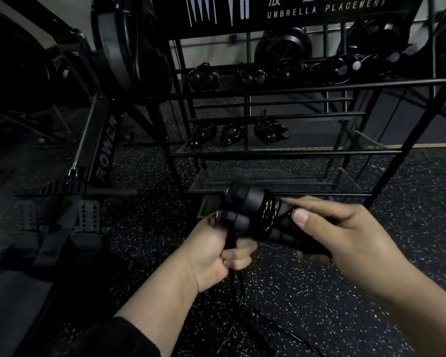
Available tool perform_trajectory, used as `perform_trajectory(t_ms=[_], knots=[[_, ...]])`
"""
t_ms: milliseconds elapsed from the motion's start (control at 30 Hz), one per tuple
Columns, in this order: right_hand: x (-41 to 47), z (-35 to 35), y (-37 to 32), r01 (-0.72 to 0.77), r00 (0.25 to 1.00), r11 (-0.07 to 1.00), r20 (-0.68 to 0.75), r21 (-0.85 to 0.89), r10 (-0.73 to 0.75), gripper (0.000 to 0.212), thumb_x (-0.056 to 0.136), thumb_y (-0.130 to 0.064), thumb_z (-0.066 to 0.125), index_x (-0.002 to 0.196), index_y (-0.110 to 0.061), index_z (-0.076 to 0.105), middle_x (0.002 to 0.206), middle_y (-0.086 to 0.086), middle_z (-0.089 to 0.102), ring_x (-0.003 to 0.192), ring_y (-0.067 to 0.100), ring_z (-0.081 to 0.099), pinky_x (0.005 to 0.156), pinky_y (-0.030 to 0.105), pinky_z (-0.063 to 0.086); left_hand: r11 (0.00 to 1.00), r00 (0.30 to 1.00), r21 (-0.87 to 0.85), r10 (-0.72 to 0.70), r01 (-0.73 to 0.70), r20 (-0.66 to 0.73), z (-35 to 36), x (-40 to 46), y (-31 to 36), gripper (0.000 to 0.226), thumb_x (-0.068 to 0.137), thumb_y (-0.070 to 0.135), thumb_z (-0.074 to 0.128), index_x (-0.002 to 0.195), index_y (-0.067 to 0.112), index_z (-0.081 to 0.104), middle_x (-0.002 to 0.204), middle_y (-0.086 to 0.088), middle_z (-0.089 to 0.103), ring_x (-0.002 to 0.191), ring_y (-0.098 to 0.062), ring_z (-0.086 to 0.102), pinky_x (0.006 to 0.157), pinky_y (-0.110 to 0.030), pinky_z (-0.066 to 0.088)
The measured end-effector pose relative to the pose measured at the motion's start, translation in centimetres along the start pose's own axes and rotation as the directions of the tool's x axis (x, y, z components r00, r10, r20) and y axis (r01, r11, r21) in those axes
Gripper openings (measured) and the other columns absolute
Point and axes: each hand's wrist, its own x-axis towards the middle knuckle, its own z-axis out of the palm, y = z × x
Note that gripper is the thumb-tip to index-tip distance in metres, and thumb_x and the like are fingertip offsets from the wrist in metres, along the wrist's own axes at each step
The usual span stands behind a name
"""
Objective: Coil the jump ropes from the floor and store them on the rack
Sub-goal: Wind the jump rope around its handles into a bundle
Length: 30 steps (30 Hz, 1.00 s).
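Observation:
Two black jump rope handles (250, 210) lie side by side in front of me, with several turns of thin cord wound round their middle. My right hand (345, 233) grips the handles at their right end, thumb on top. My left hand (216, 251) is closed on the loose cord (238, 292), which hangs from under the handles down to the floor. Behind stands the black metal rack (281, 153). Coiled jump ropes (232, 134) lie on its middle shelf, and more coiled ropes (250, 77) rest on its upper shelf.
A rowing machine (104, 150) marked ROWER stands left of the rack, its footrests (62, 220) near my left arm. The floor (410, 202) is black speckled rubber. A sign (325, 9) reading UMBRELLA PLACEMENT tops the rack. The lowest mesh shelf (255, 181) sits just beyond the handles.

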Motion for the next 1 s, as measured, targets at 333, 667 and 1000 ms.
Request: perform_trajectory(t_ms=[333, 667, 1000], knots=[[1.2, -0.8, 1.6, -0.106, 0.936, 0.988, -0.326, 0.109, 0.136, 0.024, 0.087, -0.041, 0.067, 0.1, -0.024, 0.079, 0.076, 0.004, 0.076, 0.056, 0.014, 0.062, 0.047, 0.017, 0.045, 0.687, 0.967, 0.725, 0.218, -0.054, -0.134, 2.0, 0.7, -1.7, 0.031, 0.11, 0.036, 0.034, 0.097, 0.028, 0.061, 0.06, 0.013, 0.044, 0.049, -0.006, 0.035, 0.048, -0.028, 0.031], [1.3, -0.3, 2.8, -0.116, 0.896, 0.988, -0.439, -0.097, 0.063, 0.012, 0.094, -0.036, 0.068, 0.099, -0.03, 0.076, 0.079, -0.008, 0.077, 0.06, 0.003, 0.067, 0.056, 0.022, 0.054, 0.079, 0.983, 0.995, 0.167, 0.06, -0.072, 3.5, -0.1, -2.2, 0.023, 0.109, 0.032, 0.041, 0.089, 0.02, 0.044, 0.089, -0.004, 0.061, 0.079, -0.023, 0.057, 0.068, -0.033, 0.041], [1.5, 0.0, 5.5, 0.1, 0.995, 0.658, 0.061, -0.746, -0.083, 0.08, 0.078, -0.076, 0.046, 0.129, -0.019, 0.071, 0.116, -0.025, 0.059, 0.094, -0.002, 0.065, 0.081, 0.008, 0.044, -0.173, 0.971, 0.979, 0.193, -0.11, 0.143, 3.6, -1.9, 2.4, 0.017, 0.099, 0.031, 0.055, 0.09, 0.019, 0.062, 0.089, 0.004, 0.064, 0.081, -0.014, 0.06, 0.071, -0.036, 0.05]])
